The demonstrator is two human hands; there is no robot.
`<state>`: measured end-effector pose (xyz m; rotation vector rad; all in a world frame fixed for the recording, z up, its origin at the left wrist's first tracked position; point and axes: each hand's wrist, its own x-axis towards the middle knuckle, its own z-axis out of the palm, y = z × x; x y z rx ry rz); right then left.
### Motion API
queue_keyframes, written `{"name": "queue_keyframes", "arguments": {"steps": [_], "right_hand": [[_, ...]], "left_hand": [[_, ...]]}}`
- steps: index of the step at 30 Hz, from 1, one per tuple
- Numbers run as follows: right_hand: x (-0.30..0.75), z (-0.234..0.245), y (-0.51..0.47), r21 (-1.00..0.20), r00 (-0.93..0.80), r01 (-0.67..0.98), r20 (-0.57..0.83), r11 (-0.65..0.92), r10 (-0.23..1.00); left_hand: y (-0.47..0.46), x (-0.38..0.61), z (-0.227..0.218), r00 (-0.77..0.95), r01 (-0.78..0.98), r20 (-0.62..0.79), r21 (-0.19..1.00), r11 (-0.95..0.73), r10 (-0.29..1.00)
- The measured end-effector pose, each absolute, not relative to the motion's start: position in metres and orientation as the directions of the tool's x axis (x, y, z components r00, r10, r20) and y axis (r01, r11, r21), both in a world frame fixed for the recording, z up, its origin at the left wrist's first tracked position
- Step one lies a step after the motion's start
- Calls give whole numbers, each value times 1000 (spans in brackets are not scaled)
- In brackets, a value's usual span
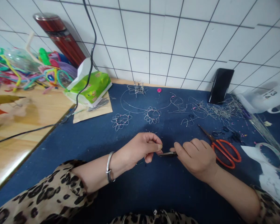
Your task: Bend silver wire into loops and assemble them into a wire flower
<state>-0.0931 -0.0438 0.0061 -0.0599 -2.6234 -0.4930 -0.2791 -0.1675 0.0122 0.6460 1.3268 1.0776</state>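
Over the blue tabletop, my left hand [142, 147] is closed in a pinch on a small pinkish piece [159, 152], possibly wire, too small to make out well. My right hand [197, 158] is wrapped round a dark pair of pliers [168, 154]; its handles are hidden in my palm. The plier tips point left and meet the small piece at my left fingertips. Beyond my hands lie two flower-shaped wire loops, the left wire flower [121, 120] and the right wire flower [152, 115]. Orange-handled scissors [226, 152] rest beside my right hand.
A wire tangle [220, 110] lies below a leaning phone [221, 85]. At right are a white mug [276, 98] and a tape roll [270, 155]. Tissues [91, 88], a red flask [60, 40], a yellow glue gun [2, 109] and a black cable [93, 46] are at left.
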Motion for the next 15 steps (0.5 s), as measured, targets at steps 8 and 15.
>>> {"name": "queue_keyframes", "arguments": {"steps": [8, 15], "right_hand": [[-98, 8, -50, 271, -944, 192, 315, 943, 102], [-100, 9, -52, 79, -959, 271, 107, 959, 262]], "left_hand": [[-169, -275, 21, -188, -22, -375, 926, 378, 908], [-176, -269, 24, -222, 555, -47, 815, 166, 974]]}}
